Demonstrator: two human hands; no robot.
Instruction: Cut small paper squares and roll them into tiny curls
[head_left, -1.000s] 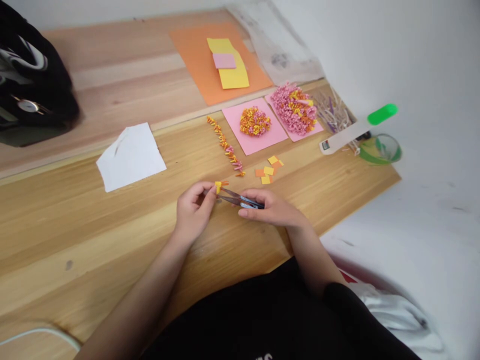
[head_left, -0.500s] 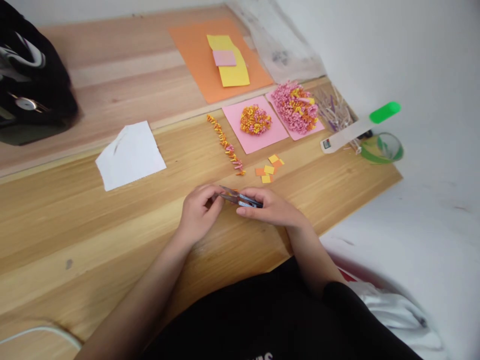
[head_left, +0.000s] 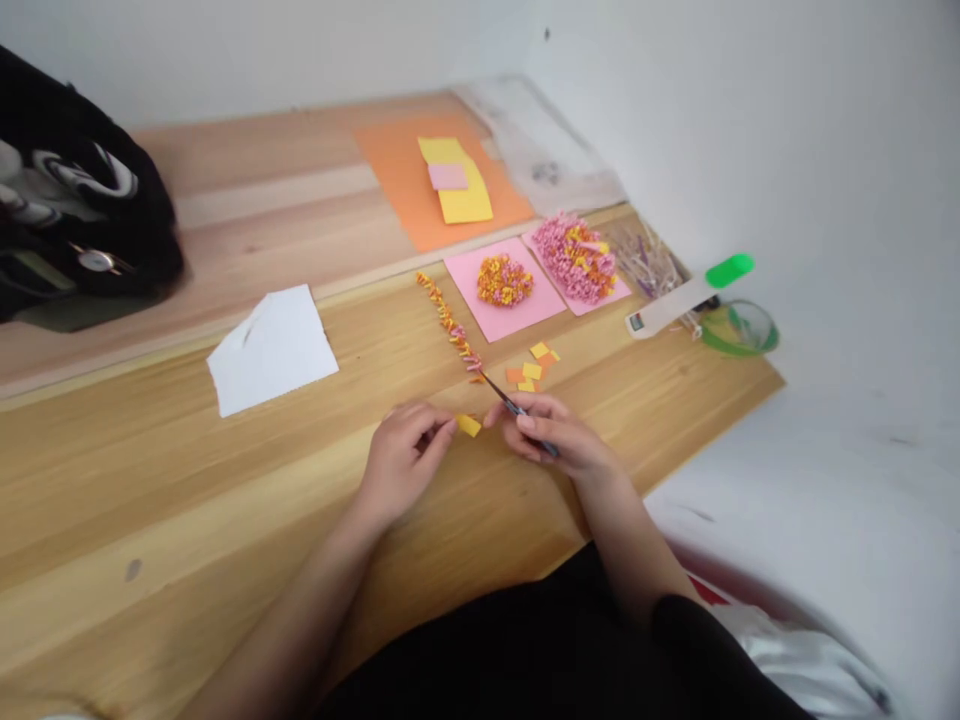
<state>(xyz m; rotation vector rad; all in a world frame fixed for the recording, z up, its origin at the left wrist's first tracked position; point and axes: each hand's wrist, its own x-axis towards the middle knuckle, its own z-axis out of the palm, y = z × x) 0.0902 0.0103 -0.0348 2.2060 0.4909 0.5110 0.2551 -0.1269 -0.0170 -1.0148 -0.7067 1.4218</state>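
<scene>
Between the fingertips of my left hand (head_left: pixel 409 455) is a small yellow paper piece (head_left: pixel 469 425), held just above the wooden table. My right hand (head_left: pixel 559 435) is closed around a pair of thread snips (head_left: pixel 517 408), whose dark blades point up and left, away from the paper. Past the blade tips runs a row of small rolled paper pieces (head_left: pixel 452 328) in yellow, orange and pink. Several small yellow and orange paper squares (head_left: pixel 532 371) lie loose beyond my right hand.
Two pink sheets carry heaps of tiny paper rolls: a smaller heap (head_left: pixel 505 281) and a larger one (head_left: pixel 576 258). A white sheet (head_left: pixel 276 352) lies left. Farther back is an orange sheet (head_left: pixel 390 180). A green-and-white stick (head_left: pixel 686 298) and green tape roll (head_left: pixel 739 330) sit right; a black bag (head_left: pixel 82 200) stands left.
The snips have swung away from my left fingers and now point up and forward. The yellow paper piece has come into sight at my left fingertips. The camera view has tilted up slightly.
</scene>
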